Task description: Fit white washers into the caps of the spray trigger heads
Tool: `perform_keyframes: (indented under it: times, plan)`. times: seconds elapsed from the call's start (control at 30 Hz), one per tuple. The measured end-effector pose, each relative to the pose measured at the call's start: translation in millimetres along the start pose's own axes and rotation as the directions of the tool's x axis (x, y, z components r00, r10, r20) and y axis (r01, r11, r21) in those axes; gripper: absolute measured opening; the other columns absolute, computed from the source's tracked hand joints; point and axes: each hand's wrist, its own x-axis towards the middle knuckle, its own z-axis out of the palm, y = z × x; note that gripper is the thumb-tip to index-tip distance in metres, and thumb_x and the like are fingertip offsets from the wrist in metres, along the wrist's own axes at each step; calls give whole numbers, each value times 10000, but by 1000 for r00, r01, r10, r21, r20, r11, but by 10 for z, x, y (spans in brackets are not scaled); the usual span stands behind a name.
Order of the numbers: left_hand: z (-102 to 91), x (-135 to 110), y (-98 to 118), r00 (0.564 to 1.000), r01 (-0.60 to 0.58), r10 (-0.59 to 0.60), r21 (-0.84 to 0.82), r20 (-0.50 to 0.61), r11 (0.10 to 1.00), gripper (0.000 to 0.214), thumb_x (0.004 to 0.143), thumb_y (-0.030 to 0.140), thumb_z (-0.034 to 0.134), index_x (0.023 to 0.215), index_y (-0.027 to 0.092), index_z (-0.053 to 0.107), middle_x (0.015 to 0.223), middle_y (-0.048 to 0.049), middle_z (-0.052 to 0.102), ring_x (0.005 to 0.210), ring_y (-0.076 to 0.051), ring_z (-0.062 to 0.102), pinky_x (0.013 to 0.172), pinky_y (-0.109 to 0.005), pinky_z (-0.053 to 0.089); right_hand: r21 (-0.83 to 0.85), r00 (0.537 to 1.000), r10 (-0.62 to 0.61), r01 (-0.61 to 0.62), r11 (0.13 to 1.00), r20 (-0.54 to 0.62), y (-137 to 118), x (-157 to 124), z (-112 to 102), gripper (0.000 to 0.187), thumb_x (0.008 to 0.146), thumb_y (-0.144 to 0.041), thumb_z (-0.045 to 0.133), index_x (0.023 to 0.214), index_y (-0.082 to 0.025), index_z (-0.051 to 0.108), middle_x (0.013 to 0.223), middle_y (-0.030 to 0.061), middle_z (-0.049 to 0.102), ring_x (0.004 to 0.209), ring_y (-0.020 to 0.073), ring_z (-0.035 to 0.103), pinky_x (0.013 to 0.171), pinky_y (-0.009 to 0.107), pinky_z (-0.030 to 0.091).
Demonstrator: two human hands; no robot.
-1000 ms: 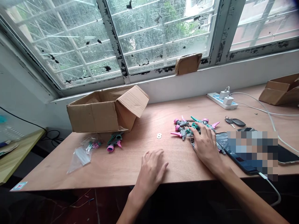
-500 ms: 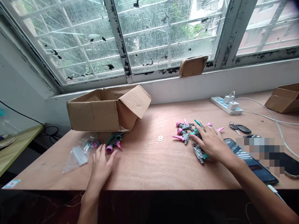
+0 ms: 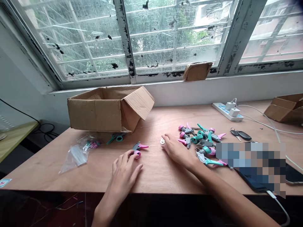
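Observation:
My left hand (image 3: 125,173) lies low over the table, thumb spread away, its fingertips touching a grey trigger sprayer head (image 3: 136,146) with pink trigger and collar. My right hand (image 3: 178,152) reaches across to the middle, fingers apart, fingertips at the edge of small pale washers (image 3: 162,141) lying flat. To the right of that hand is a pile of sprayer heads (image 3: 201,138) in grey, pink and teal. Another teal sprayer head (image 3: 115,137) lies by the cardboard box.
An open cardboard box (image 3: 94,115) stands at the back left, a clear plastic bag (image 3: 77,156) in front of it. On the right are a power strip (image 3: 227,112), keys (image 3: 240,135), a phone (image 3: 253,181) with a cable, and a smaller box (image 3: 282,108).
My left hand has moved right, and a grey and pink sprayer head now lies farther right at its fingertips. My right hand has left the pile and moved left to the washers.

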Motion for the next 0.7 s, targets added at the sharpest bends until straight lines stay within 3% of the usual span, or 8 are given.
perform_keyframes:
  times: [0.13, 0.2, 0.3, 0.43, 0.57, 0.7]
  plan:
    - [102, 53, 150, 993, -109, 105, -77, -51, 991, 346, 996, 316, 533, 1338, 271, 569, 1532, -121, 502, 1423, -355, 445, 1116, -588, 415, 31, 990, 69, -73, 997, 119, 27, 239, 36, 101, 1002, -206, 564, 1053, -182, 648, 1109, 110, 635, 866, 214, 672, 803, 326, 499]
    - [185, 83, 210, 982, -191, 187, -157, -35, 969, 442, 1006, 282, 509, 1447, 278, 488, 1579, -114, 456, 1490, -339, 370, 1153, -566, 402, 61, 986, 85, -95, 994, 142, 52, 323, 58, 77, 992, -178, 580, 985, -177, 656, 1076, 96, 633, 870, 199, 669, 802, 306, 487]
    - [288, 107, 304, 977, -215, 207, -254, -59, 943, 495, 1024, 199, 446, 1510, 283, 415, 1496, -107, 547, 1411, -290, 481, 1134, -519, 447, 117, 982, 114, -132, 984, 150, 115, 378, 90, 44, 944, -167, 658, 988, -167, 662, 1052, 78, 661, 916, 188, 663, 813, 284, 482]
    - [337, 121, 406, 981, -191, 174, -285, -84, 939, 403, 1010, 168, 502, 1397, 277, 537, 1387, -98, 613, 1279, -292, 567, 1069, -504, 499, 168, 979, 157, -177, 970, 127, 150, 372, 30, 15, 931, -150, 660, 930, -161, 672, 949, 67, 713, 875, 189, 665, 766, 279, 486]
    - [309, 105, 464, 975, -218, 221, -360, -35, 907, 385, 979, 183, 612, 1349, 280, 570, 1386, -92, 586, 1264, -292, 552, 1070, -494, 505, 208, 983, 173, -182, 961, 61, -29, 207, -230, 154, 991, -130, 556, 893, -166, 668, 932, 87, 735, 875, 204, 677, 767, 300, 482]
    - [233, 39, 552, 970, -213, 243, -422, 17, 881, 393, 989, 185, 611, 1357, 310, 558, 1381, -80, 557, 1273, -265, 546, 1077, -440, 510, 298, 994, 90, -68, 952, -63, -282, -196, -525, 160, 1042, -299, 532, 967, -225, 652, 863, 22, 729, 775, 193, 672, 678, 293, 466]
